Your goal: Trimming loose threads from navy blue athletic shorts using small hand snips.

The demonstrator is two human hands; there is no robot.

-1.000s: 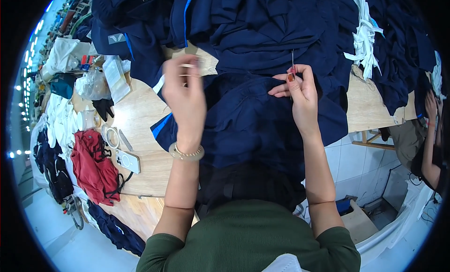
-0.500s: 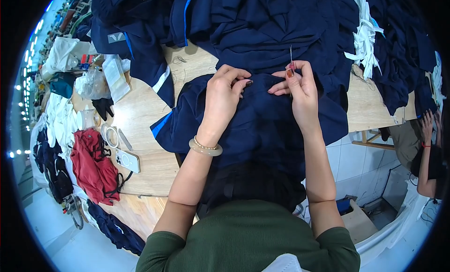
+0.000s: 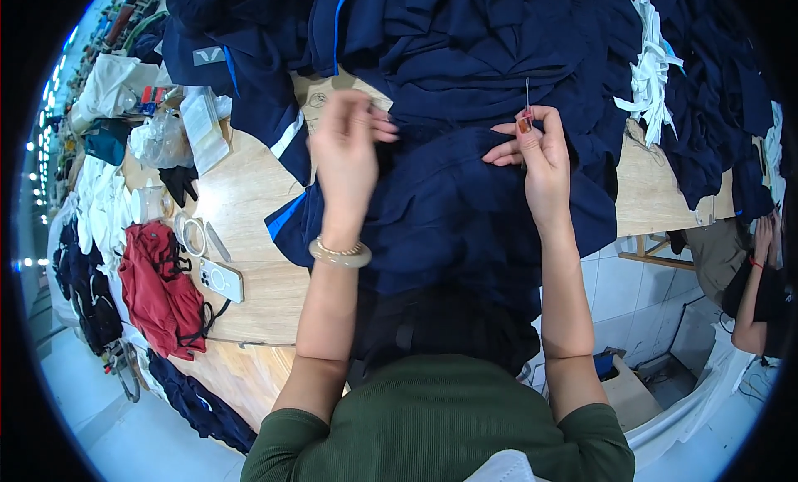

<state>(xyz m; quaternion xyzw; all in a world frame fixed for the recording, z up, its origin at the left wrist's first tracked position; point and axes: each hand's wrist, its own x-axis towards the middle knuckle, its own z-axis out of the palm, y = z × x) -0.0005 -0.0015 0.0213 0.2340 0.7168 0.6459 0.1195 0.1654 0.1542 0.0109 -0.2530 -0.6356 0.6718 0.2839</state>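
A dark navy garment [image 3: 465,183] lies across my lap and the table edge, its folds bunched in front of me. In my right hand [image 3: 539,150] is a slim seam ripper [image 3: 526,100] with a reddish handle, its thin metal tip pointing away from me. The lower fingers of that hand rest at the garment's upper edge. My left hand [image 3: 347,145] is lifted off to the left of the garment, over the navy cloth and bare wood; its fingers are smeared by motion. A beaded bracelet and a pale bangle [image 3: 340,253] circle my left wrist.
More navy garments [image 3: 482,58] heap across the far side of the wooden table [image 3: 258,233]. White strips [image 3: 652,71] lie at the far right. On the left are a red cloth bag [image 3: 162,291], a phone [image 3: 221,280] and a cable [image 3: 194,237]. Another person's arm [image 3: 752,282] shows at the right.
My left hand has moved left, away from the garment. My right hand keeps the seam ripper and has shifted slightly right. The garment's upper folds have changed shape.
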